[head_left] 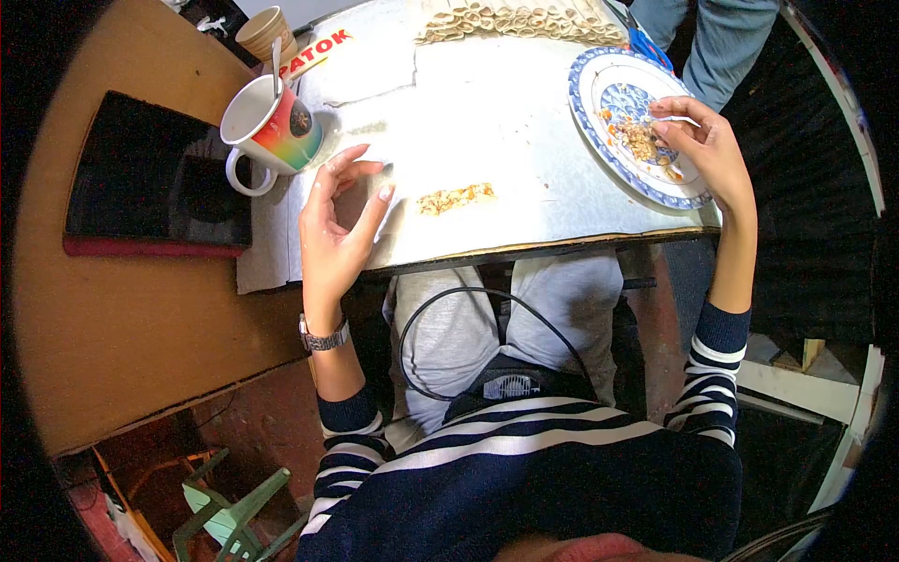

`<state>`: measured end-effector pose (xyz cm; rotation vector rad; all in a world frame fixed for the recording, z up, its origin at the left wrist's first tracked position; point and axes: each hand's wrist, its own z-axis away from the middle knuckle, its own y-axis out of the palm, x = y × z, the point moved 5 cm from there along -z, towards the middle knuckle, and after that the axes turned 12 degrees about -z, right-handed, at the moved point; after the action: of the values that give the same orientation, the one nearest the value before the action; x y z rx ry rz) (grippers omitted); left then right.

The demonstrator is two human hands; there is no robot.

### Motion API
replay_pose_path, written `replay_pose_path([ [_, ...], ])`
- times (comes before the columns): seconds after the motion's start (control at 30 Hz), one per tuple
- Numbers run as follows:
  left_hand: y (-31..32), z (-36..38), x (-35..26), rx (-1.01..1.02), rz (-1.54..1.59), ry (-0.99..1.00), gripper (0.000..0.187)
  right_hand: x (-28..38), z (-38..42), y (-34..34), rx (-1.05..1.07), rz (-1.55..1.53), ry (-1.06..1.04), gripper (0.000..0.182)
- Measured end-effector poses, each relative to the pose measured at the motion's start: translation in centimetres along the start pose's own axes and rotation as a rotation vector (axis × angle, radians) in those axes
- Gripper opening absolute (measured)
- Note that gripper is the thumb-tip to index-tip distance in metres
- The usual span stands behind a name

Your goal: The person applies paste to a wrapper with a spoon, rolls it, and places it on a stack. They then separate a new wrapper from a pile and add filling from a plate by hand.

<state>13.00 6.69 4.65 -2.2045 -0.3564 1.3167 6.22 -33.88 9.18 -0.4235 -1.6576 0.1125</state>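
My left hand [342,220] hovers over the left part of the white work surface [524,220], fingers apart and curved, holding nothing. To its right a short strip of crumbly orange-brown filling [455,199] lies on the surface. My right hand [707,145] is over a blue-rimmed plate [599,166] with more of the crumbly filling [637,140] on it. The thumb and fingertips of that hand are drawn together at the filling; whatever is between them is too small to make out.
A colourful mug [281,131] with a spoon stands at the left, near a paper cup [266,34]. Thin rolled pieces [510,23] line the far edge. A black flat object [154,178] lies on the brown table. Another person's legs [726,47] are at the upper right.
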Motion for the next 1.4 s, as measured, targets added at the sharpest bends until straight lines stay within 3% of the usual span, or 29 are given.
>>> replay_pose_path([
  [0.13, 0.1, 0.0, 0.4, -0.029, 0.037, -0.014, 0.045, -0.9, -0.3, -0.1, -0.006, -0.075, 0.062, 0.029],
  [0.23, 0.1, 0.0, 0.3, -0.031, 0.032, -0.015, 0.045, -1.0, 0.0, 1.6, 0.010, -0.377, 0.171, 0.028],
  [0.33, 0.0, 0.0, 0.1, -0.034, 0.023, -0.009, 0.045, 0.0, 0.3, 4.4, 0.150, -0.486, 0.132, 0.027],
  [0.47, 0.1, 0.0, 0.3, -0.034, 0.016, -0.006, 0.044, 2.3, 0.6, 8.6, 0.280, -0.303, -0.068, 0.036],
  [0.67, 0.1, 0.0, 0.3, -0.040, 0.014, 0.002, 0.044, 4.7, 2.0, 15.0, 0.418, 0.068, -0.384, 0.035],
  [0.77, 0.1, 0.0, 0.5, -0.040, 0.040, -0.005, 0.045, 4.5, 2.4, 16.3, 0.417, 0.104, -0.447, 0.032],
  [1.0, 0.2, 0.1, 0.7, -0.032, 0.046, -0.004, 0.045, 3.8, 2.6, 17.0, 0.314, 0.119, -0.417, 0.030],
  [1.2, 0.2, 0.1, 0.5, -0.034, 0.045, -0.010, 0.046, 3.6, 2.6, 17.2, 0.305, 0.015, -0.415, 0.029],
  [1.4, 0.1, 0.1, 0.2, -0.028, 0.031, -0.013, 0.046, 3.8, 2.5, 17.3, 0.318, 0.098, -0.438, 0.028],
])
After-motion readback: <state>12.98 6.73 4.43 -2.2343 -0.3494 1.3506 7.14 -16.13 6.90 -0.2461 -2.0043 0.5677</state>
